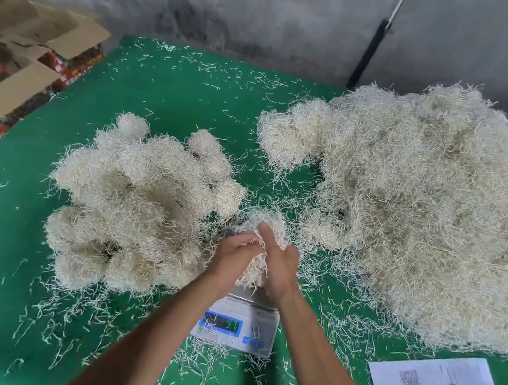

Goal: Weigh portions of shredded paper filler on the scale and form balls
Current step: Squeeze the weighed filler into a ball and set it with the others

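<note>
Centrally, both hands, left hand and right hand, press a paper clump between them above the scale; its blurred display seems to read 37.

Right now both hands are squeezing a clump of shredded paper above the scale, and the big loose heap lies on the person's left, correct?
Not quite. In the head view the big loose heap of pale shredded paper lies on the person's right; the rest holds.

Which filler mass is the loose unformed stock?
The big heap right of the scale: one shaggy mound, whereas the left pile shows separate rounded balls.
</note>
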Available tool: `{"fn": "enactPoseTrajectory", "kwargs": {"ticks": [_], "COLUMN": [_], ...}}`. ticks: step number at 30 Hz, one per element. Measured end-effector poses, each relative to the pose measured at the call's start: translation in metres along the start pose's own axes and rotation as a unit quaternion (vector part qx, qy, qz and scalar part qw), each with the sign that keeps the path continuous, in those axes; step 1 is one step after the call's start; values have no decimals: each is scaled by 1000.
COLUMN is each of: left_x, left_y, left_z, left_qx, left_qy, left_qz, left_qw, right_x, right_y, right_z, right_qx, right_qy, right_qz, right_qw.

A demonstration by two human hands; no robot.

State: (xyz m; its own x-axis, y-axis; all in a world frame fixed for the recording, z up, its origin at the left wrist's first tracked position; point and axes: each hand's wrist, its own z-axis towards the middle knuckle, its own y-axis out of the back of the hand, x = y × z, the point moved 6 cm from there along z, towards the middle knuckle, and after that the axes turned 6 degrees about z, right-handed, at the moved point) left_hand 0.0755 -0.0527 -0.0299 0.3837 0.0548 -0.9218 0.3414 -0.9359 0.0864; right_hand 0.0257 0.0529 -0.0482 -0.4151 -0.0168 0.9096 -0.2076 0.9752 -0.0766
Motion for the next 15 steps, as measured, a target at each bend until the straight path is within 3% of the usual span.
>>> {"fn": "enactPoseTrajectory", "kwargs": {"ticks": [2,4,6,8,9,10,12,13,14,15], "left_x": [-11,-15,-11,-17,-26,-31,-27,-30,-35,-49], "left_y": [17,30,19,3,8,15,30,34,38,37], "left_z": [-9,-15,-16,-18,-20,-23,-19,-18,-16,-21], "left_qx": [-107,-141,-21,103,122,118,31,13,-9,-21], "left_qy": [-45,-33,90,132,104,107,106,84,43,21], "left_qz": [-17,-5,-67,-85,-39,-32,-24,-47,-73,-26], "left_qw": [993,989,993,982,986,987,994,995,996,999], "right_x": [20,41,52,59,59,60,53,52,56,65], "right_y": [8,17,7,-14,-25,-35,-43,-44,-46,-48], "right_z": [6,7,5,-14,-23,-31,-39,-40,-45,-51], "right_qx": [-58,-118,-77,-1,52,93,130,146,156,154], "right_qy": [42,56,67,121,181,245,331,348,351,337], "right_qz": [19,50,35,-46,-131,-258,-471,-501,-490,-437], "right_qw": [997,990,994,992,973,930,808,779,782,820]}}
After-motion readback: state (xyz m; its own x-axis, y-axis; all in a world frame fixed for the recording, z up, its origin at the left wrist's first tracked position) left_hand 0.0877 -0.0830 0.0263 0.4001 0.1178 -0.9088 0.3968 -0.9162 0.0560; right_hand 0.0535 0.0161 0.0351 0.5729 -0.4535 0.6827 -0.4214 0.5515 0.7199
